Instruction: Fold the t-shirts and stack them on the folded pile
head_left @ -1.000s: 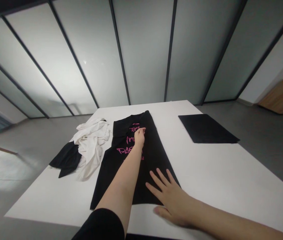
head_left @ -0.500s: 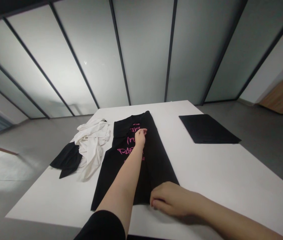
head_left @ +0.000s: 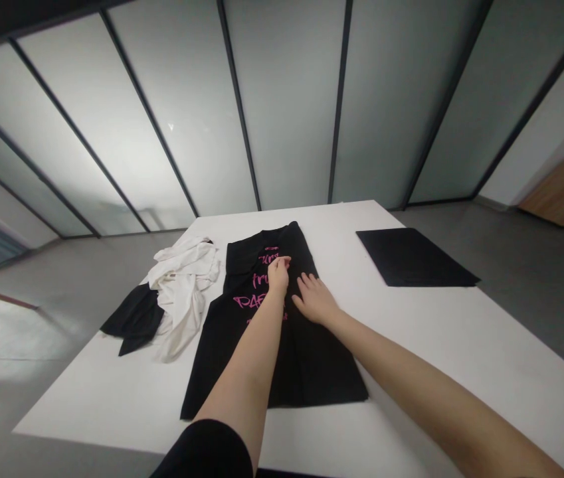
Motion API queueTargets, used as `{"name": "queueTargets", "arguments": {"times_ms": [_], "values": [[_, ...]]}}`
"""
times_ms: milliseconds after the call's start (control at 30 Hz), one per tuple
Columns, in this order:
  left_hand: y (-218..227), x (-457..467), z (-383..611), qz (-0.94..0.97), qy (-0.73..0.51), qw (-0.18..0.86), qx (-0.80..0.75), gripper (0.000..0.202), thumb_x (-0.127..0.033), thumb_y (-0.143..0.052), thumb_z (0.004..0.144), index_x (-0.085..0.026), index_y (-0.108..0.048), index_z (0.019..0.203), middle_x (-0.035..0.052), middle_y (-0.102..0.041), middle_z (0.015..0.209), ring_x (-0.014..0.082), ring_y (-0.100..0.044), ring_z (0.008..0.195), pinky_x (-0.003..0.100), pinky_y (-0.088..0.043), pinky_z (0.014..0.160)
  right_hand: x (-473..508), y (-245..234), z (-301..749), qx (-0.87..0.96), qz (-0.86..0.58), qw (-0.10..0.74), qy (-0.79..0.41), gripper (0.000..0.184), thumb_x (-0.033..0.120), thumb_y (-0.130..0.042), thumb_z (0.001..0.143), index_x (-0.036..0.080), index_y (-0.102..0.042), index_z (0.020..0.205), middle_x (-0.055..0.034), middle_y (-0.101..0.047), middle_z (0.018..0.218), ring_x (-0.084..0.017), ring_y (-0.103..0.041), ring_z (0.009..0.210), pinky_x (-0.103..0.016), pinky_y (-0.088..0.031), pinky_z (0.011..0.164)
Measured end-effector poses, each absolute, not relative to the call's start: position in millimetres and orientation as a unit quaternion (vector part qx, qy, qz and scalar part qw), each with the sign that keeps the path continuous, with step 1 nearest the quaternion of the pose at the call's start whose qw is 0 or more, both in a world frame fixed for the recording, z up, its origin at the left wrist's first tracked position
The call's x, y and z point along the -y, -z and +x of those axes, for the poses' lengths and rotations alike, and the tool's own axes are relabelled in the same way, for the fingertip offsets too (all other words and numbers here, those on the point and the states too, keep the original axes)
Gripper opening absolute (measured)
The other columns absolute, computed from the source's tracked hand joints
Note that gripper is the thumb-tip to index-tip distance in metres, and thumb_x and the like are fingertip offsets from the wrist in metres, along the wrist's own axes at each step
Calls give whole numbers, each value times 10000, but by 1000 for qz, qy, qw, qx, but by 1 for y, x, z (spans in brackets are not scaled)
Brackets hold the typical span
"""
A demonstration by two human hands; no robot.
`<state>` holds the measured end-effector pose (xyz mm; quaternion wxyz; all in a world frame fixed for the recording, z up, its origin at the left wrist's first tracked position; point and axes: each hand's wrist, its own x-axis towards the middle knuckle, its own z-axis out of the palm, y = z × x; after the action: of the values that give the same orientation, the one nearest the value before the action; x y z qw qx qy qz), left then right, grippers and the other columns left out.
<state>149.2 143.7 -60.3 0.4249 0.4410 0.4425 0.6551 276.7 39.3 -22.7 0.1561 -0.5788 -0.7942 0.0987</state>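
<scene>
A black T-shirt [head_left: 242, 332] with pink lettering lies flat in front of me, its right part folded lengthwise over toward the middle. My left hand [head_left: 278, 273] rests on the lettering, its thumb and fingers pinched together on the cloth. Close to its right, my right hand [head_left: 314, 299] lies palm down on the folded right part of the shirt, with the fingers spread and nothing gripped. My left forearm covers some of the print and the shirt's lower middle.
On the left of the white table [head_left: 426, 338] is a crumpled heap of white cloth [head_left: 182, 272], next to black cloth [head_left: 137, 315]. A flat, folded black piece [head_left: 414, 257] lies at the right. Frosted glass panels [head_left: 286, 99] stand behind the table.
My right hand has left the shirt's near edge and moved forward up the right part, its curled fingers now spread. My left hand has stayed where it was.
</scene>
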Motion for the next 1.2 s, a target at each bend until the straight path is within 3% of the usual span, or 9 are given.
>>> {"name": "queueTargets", "arguments": {"times_ms": [67, 267, 600, 667, 767, 833, 1000, 1100, 1200], "values": [[61, -143, 149, 446, -653, 424, -441, 227, -317, -597, 935, -185, -772, 875, 103, -784, 1025, 223, -731, 1060, 437, -543, 1070, -28, 29, 274, 813, -571, 100, -58, 686, 412, -473, 1040, 41, -462, 1617, -237, -347, 1719, -428, -310, 1594, -570, -233, 1293], [62, -144, 150, 462, -642, 410, -455, 242, -265, -555, 937, -179, -774, 879, 98, -781, 1024, 210, -726, 1046, 418, -550, 1056, 34, 28, 286, 862, -500, 69, -57, 753, 555, -472, 1049, 150, -393, 1679, -208, -255, 1757, -523, -206, 1602, -780, -158, 1225], [61, -143, 150, 514, -597, 368, -493, 228, -228, -571, 908, -222, -781, 818, 64, -783, 951, 230, -704, 994, 416, -525, 1059, 128, 3, 304, 902, -378, 26, -209, 969, 679, -672, 921, 222, -336, 1706, -232, -124, 1779, -522, -40, 1627, -800, -24, 1232], [60, -143, 150, 535, -583, 350, -502, 240, -225, -559, 913, -226, -780, 819, 62, -782, 946, 234, -701, 989, 413, -520, 1052, 125, -7, 311, 901, -357, 9, -245, 1004, 613, -747, 873, 233, -334, 1706, -222, -123, 1786, -503, -38, 1634, -772, -32, 1251], [60, -142, 150, 555, -572, 329, -506, 272, -215, -523, 926, -227, -775, 823, 63, -779, 946, 235, -699, 974, 400, -525, 1022, 119, -23, 324, 896, -339, 6, -287, 833, 337, -765, 820, 223, -495, 1600, -190, -230, 1778, -413, -148, 1648, -658, -120, 1300], [59, -142, 150, 561, -571, 323, -505, 288, -207, -506, 930, -228, -766, 809, 60, -775, 935, 233, -696, 957, 392, -526, 1007, 118, -31, 331, 892, -341, 22, -295, 627, 206, -723, 760, 200, -645, 1382, -177, -347, 1733, -366, -236, 1631, -585, -207, 1298], [52, -135, 151, 578, -556, 312, -509, 284, -197, -517, 931, -237, -747, 769, 63, -768, 915, 252, -691, 959, 404, -514, 1025, 122, -40, 331, 887, -364, 59, -278, 270, 126, -658, 723, 207, -689, 979, -135, -615, 1400, -324, -545, 1334, -459, -463, 1077], [47, -130, 156, 593, -546, 320, -498, 185, -210, -610, 907, -256, -750, 796, 65, -767, 945, 274, -688, 1000, 423, -494, 1075, 123, -42, 324, 896, -357, 50, -260, 199, 119, -619, 786, 203, -688, 952, -93, -691, 1082, -270, -631, 1053, -400, -483, 948], [47, -126, 164, 638, -515, 320, -475, 70, -217, -723, 849, -266, -756, 812, 80, -762, 961, 306, -678, 1054, 454, -447, 1152, 123, -43, 321, 895, -362, 45, -257, 259, 81, -553, 851, 188, -700, 1036, -86, -725, 1011, -252, -663, 978, -361, -482, 891]]}}
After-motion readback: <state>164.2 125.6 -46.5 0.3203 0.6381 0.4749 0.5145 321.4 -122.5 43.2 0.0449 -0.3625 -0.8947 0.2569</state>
